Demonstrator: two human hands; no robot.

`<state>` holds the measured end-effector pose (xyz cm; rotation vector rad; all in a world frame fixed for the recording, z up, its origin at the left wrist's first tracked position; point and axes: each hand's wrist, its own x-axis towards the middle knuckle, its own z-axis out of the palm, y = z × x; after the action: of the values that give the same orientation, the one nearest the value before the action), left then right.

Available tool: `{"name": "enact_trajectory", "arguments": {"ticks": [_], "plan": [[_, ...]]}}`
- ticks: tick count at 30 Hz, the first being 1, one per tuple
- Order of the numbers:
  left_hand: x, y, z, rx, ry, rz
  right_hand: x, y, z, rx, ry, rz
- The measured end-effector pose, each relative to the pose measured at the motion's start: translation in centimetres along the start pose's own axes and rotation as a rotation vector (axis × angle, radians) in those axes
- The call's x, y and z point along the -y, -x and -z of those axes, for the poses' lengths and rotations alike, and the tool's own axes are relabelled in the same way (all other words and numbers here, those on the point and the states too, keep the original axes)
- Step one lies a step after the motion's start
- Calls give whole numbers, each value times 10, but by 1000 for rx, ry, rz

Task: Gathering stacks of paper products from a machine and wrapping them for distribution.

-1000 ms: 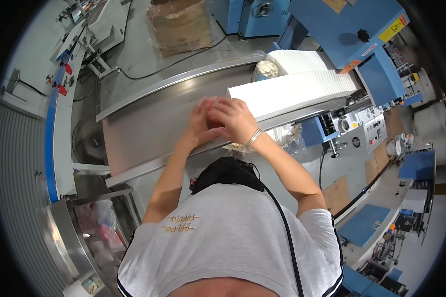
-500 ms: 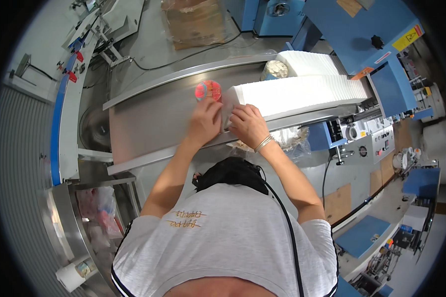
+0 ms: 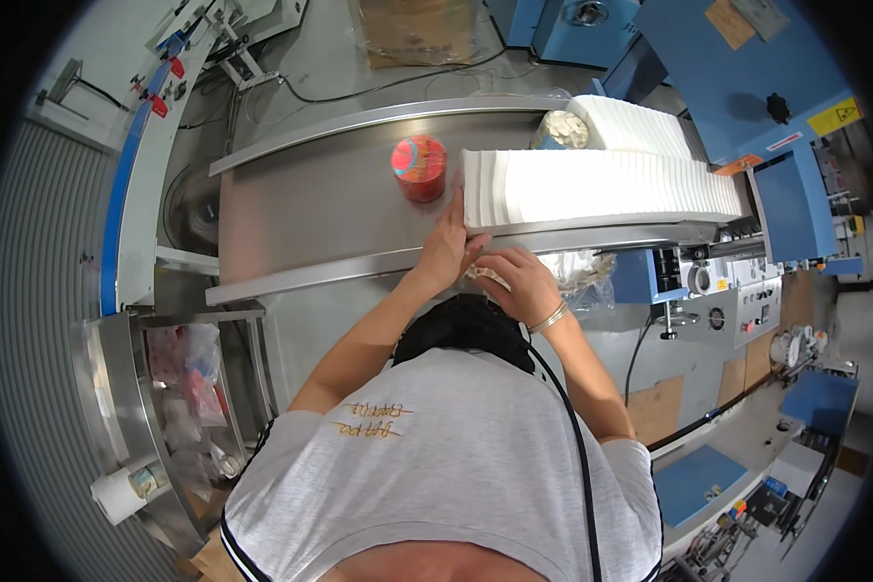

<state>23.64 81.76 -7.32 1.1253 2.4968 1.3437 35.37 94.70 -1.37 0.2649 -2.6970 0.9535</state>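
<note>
A long row of white sheets [image 3: 601, 189], stood on edge, runs along the right half of a metal tray. My left hand [image 3: 446, 244] is open, its straight fingers laid flat against the row's left end. Just right of it, my right hand [image 3: 526, 284] is at the tray's front rail, its fingers bent and apart, with nothing seen in them. On the tray, left of the row, stands a red round container [image 3: 420, 170] with a multicoloured top. A second white row [image 3: 635, 126] lies behind, beside a jar-like container [image 3: 563, 130] of cream-coloured pieces.
The metal tray [image 3: 301, 218] has raised rails front and back. At the right stands a blue machine [image 3: 737, 97]. A plastic-wrapped bundle [image 3: 577, 272] lies below the front rail. A metal shelf [image 3: 131, 388] with plastic bags is at left; a wrapped carton [image 3: 417, 34] sits at the back.
My left hand has left the red container's top and now lies along the stack's end. The right hand has come off the sheets, down to the front rail. The whole view has shifted.
</note>
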Motion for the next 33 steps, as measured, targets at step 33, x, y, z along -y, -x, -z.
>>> {"name": "enact_trajectory", "arguments": {"ticks": [33], "plan": [[-41, -4, -7, -219, -34, 170, -203, 81, 151, -841, 25, -804]]}}
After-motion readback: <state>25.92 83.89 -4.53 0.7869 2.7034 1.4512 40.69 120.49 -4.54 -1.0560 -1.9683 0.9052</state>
